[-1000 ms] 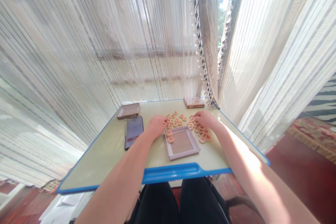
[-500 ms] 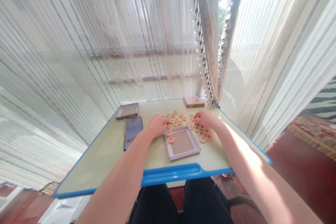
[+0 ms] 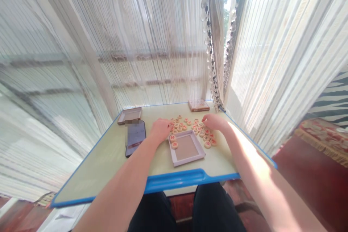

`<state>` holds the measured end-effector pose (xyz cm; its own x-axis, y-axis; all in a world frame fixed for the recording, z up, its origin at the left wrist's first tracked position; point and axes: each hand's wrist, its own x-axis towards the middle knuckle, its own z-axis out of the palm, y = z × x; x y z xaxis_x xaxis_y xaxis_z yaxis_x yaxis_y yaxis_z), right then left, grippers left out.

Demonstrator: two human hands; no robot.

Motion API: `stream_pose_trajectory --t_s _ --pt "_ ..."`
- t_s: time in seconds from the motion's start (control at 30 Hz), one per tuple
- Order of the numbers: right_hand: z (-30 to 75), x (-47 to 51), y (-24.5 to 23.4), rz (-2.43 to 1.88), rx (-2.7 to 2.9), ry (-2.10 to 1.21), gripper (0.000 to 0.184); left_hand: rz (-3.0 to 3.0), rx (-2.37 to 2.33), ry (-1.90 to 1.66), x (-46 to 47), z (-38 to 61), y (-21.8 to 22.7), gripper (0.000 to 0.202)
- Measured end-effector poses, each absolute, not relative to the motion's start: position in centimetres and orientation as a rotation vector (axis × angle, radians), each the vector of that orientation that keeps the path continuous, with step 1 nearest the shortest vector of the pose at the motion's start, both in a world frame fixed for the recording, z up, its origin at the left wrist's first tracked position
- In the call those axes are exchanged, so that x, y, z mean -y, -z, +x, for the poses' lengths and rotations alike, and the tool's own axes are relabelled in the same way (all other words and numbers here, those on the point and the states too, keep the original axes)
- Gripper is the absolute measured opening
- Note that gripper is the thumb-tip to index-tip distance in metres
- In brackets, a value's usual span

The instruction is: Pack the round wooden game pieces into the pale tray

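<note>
Round wooden Chinese chess pieces with red and dark characters lie loose in a cluster between my hands. My left hand rests at the cluster's left side, its fingers curled in against the nearest pieces. What those fingertips hold, if anything, is hidden. On the right, my right hand is bent over the cluster's far right edge with thumb and fingers drawn together; I cannot make out anything between them. In front stands a shallow open cardboard box tray, with two red-marked pieces inside along its left wall.
A phone lies left of my left forearm. Behind it sits another shallow box part. A closed flat box lies at the table's back edge. The table has a blue rim with a moulded groove at the front; string curtains hang behind.
The view has shifted slightly, moving the table a little left in the picture. My right fingers have drawn back slightly from the pieces they were over. My left hand stays beside the cluster.
</note>
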<state>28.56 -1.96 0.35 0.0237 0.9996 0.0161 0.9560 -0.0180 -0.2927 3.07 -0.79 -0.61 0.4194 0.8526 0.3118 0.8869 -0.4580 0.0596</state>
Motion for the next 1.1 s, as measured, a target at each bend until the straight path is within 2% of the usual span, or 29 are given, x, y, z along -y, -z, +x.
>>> stream_pose_trajectory --t_s 0.47,0.57,0.73,0.87,1.1 --pt "28.1 2.2 -0.2 -1.987 1.948 -0.263 0.029 -2.654 1.557 0.508 0.8 2.5 0.0 0.021" --pt "27.3 2.7 -0.2 -1.864 1.953 -0.219 0.029 -2.603 1.525 0.633 0.9 2.5 -0.2 0.022" --pt "24.6 4.3 -0.1 -1.356 2.037 -0.236 0.026 -2.656 1.467 1.022 1.2 2.9 -0.3 0.025" --pt "23.0 4.6 0.1 -1.299 1.982 -0.323 0.026 -2.642 1.54 1.377 1.3 3.5 0.1 0.034" --pt "22.0 4.4 0.2 -1.258 1.831 -0.61 0.029 -2.759 1.371 1.408 2.0 4.2 0.1 0.024"
